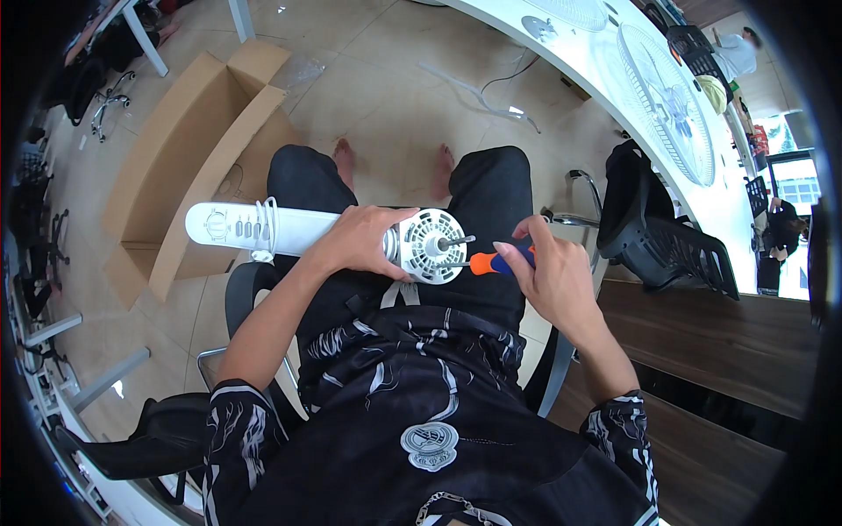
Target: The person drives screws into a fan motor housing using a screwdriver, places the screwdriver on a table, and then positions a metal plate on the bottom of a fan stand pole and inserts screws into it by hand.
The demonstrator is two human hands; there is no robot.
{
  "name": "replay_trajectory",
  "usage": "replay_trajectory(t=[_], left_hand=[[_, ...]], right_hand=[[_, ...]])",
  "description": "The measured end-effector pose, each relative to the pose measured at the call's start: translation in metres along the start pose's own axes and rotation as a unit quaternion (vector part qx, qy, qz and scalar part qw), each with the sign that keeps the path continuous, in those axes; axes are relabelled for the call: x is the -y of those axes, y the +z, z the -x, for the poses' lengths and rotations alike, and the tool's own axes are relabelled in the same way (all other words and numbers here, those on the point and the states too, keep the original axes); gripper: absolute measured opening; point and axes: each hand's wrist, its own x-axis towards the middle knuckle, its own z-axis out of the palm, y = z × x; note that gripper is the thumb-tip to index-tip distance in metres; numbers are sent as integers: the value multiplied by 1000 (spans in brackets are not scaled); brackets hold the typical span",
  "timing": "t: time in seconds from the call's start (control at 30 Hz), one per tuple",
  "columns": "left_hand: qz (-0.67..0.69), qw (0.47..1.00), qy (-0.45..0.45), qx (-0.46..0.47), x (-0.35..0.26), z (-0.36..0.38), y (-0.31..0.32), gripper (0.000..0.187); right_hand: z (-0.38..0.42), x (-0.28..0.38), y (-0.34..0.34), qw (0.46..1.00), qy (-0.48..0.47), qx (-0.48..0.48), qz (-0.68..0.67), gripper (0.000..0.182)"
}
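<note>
Across my lap lies a white fan body (298, 230), its control panel with several buttons at the left and a white cord looped around it. The round slotted motor housing (423, 263) faces up at the right, a metal shaft sticking out of its centre. My left hand (364, 241) is wrapped around the neck just beside the housing. In my right hand (554, 267) is a screwdriver (484, 263) with an orange and blue handle. Its shank points left and its tip meets the lower part of the housing; the exact contact point is too small to make out.
An open cardboard box (193, 167) stands on the tiled floor at the left. On the white table (579, 61) at the upper right lie fan grilles (667, 105). A black chair (649, 219) is to my right, and another person (737, 54) is farther back.
</note>
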Motion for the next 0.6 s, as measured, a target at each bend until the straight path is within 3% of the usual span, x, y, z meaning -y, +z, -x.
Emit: replay_trajectory(t=[0.03, 0.1, 0.23, 0.3, 0.33, 0.4, 0.43, 0.5, 0.53, 0.6], left_hand=[[-1, 1000, -1, -1, 1, 0, 0, 102], [-12, 1000, 3, -4, 0, 0, 0, 101], [3, 1000, -17, 16, -4, -1, -4, 102], [-4, 1000, 0, 1, -2, 0, -2, 102], [-4, 1000, 1, 3, -3, 1, -2, 102], [-1, 1000, -9, 12, -4, 0, -3, 101], [-2, 1000, -10, 10, -3, -1, -3, 101], [-7, 1000, -2, 3, -2, 0, -1, 102], [-6, 1000, -1, 3, -2, 0, -2, 102], [5, 1000, -10, 15, -4, -1, -4, 102]], right_hand=[[-1, 0, -2, 1000, -1, 0, 0, 43], [0, -3, -9, 987, -124, -78, -67, 42], [0, -6, -13, 973, -198, -58, -102, 42], [2, 0, -14, 989, -62, -21, -130, 42], [0, 0, -9, 989, -61, -21, -130, 42], [-5, -2, 1, 999, 35, 20, 12, 43], [-5, -3, 0, 999, 33, 20, 12, 43], [-2, -7, -3, 987, -120, -83, -73, 42], [-1, -7, -5, 987, -120, -83, -72, 42], [1, -7, -10, 964, -218, -82, -130, 44]])
